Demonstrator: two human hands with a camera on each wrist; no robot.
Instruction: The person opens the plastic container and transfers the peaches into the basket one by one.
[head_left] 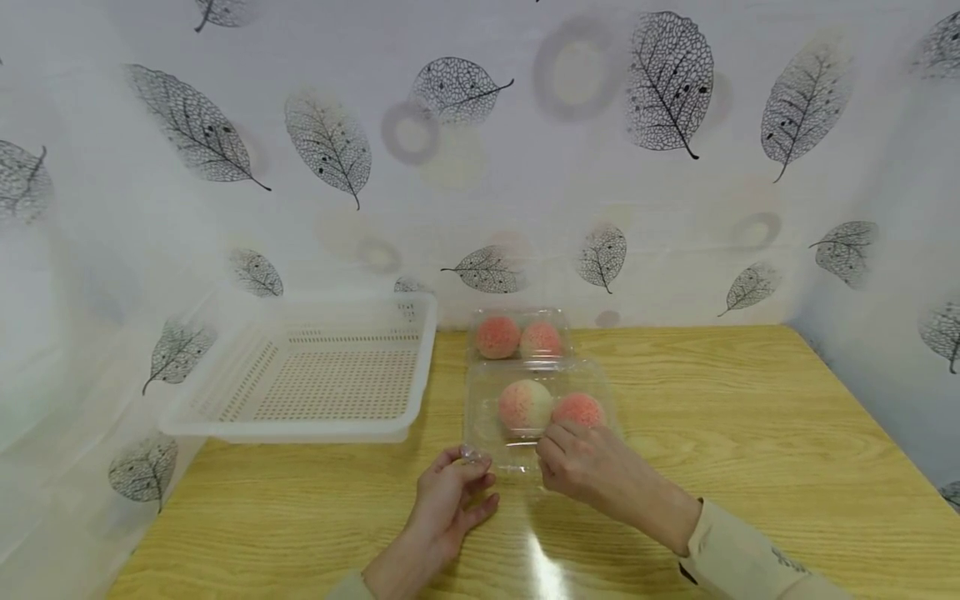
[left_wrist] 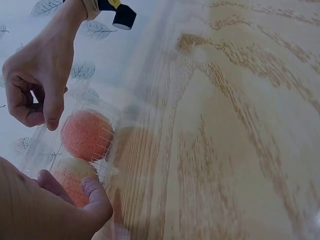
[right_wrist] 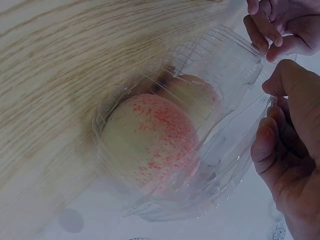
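Nearer clear container (head_left: 486, 421) with two peach-like balls (head_left: 525, 407) lies on table (head_left: 750, 458), within both hands' reach; left hand (head_left: 448, 505) lightly pinches near-left corner, likely steadying it; right hand (head_left: 588, 465), fingers curled, seemingly pinches edge farther right

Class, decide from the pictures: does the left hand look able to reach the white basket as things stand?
Probably yes: between the left hand and the white basket only wooden tabletop shows, though the hand would first have to leave the front clear container.
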